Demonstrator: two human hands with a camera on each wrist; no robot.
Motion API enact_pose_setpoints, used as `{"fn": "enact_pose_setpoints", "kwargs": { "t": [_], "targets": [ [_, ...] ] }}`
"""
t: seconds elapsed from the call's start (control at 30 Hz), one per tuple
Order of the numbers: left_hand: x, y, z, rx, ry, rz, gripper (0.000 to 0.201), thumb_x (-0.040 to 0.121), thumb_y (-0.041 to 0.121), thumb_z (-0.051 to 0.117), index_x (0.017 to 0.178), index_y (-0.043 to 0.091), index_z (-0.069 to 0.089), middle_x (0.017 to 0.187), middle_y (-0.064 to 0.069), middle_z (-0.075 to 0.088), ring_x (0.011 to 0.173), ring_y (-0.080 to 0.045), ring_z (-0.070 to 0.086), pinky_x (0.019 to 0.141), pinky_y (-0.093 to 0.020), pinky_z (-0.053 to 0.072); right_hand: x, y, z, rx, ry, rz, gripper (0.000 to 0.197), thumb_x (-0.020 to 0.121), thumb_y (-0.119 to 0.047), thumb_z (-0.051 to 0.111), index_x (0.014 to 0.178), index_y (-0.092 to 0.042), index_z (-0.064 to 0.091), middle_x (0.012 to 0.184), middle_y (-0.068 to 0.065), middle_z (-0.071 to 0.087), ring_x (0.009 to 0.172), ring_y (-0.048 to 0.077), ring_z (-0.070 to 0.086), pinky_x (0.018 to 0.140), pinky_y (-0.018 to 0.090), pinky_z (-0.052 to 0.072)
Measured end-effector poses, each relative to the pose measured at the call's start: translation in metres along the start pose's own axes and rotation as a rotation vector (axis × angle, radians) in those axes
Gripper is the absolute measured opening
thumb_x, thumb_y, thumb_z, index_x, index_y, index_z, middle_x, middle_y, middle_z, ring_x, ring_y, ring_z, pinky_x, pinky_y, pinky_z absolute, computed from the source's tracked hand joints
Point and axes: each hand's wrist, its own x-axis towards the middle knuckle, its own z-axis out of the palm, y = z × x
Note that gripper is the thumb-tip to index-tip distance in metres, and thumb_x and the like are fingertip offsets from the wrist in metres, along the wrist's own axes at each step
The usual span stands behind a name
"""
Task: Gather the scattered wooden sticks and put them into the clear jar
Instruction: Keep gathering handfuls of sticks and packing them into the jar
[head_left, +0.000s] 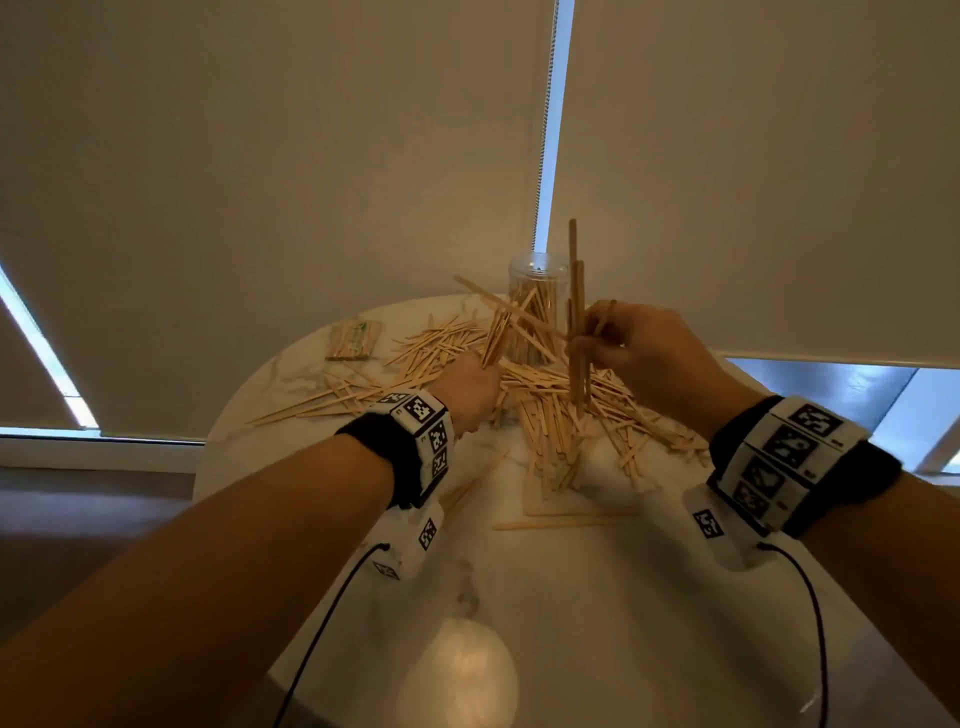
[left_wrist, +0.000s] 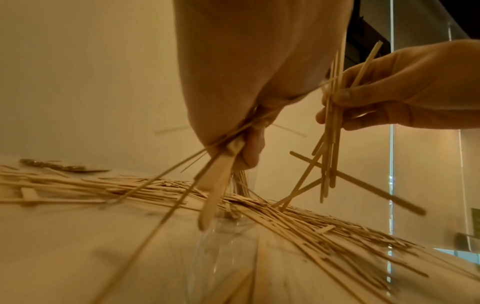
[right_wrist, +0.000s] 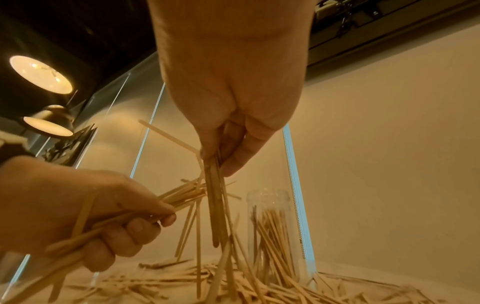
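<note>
Two hands work over a round white marble-look table (head_left: 291, 384) strewn with wooden sticks (head_left: 561, 415). At the far left of the tabletop lies a small packet of sticks (head_left: 353, 340) with a green-printed label; its writing is too small to read.

Next comes the left hand (head_left: 467, 389), low above the pile, its fingers curled round a loose, splayed bundle of sticks (head_left: 496, 332) that fans up and away from the fist. In the right wrist view the fingers (right_wrist: 135, 228) are folded in against the palm with stick ends poking out on both sides. The band on the left wrist (head_left: 421, 441) carries black-and-white square code markers, with no readable words.

Behind the hands, at the far edge of the table, the clear jar (head_left: 535, 306) stands upright, open at the top and partly filled with sticks leaning inside it. The heap of loose sticks lies all round its base and spreads toward the near side.

To the right, the right hand (head_left: 644, 348) is raised beside the jar, thumb and fingertips pinching a narrow upright bunch of long sticks (head_left: 576, 322) whose lower ends reach down into the pile. The right wrist band (head_left: 795, 457) shows the same kind of code squares. Pale roller blinds (head_left: 260, 182) hang behind the table.
</note>
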Motion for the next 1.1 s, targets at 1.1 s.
{"fn": "enact_pose_setpoints", "kwargs": {
  "t": [1.1],
  "targets": [
    [-0.012, 0.012, 0.020, -0.080, 0.135, 0.400, 0.043, 0.107, 0.044, 0.025, 0.116, 0.013, 0.053, 0.087, 0.007, 0.061, 0.075, -0.012, 0.063, 0.059, -0.024, 0.051, 0.022, -0.040, 0.037, 0.005, -0.275, 0.191, 0.025, 0.097, -0.017, 0.056, 0.082, -0.005, 0.072, 0.078, 0.012, 0.073, 0.078, 0.029, 0.072, 0.077, 0.041, 0.061]
  ]
}}
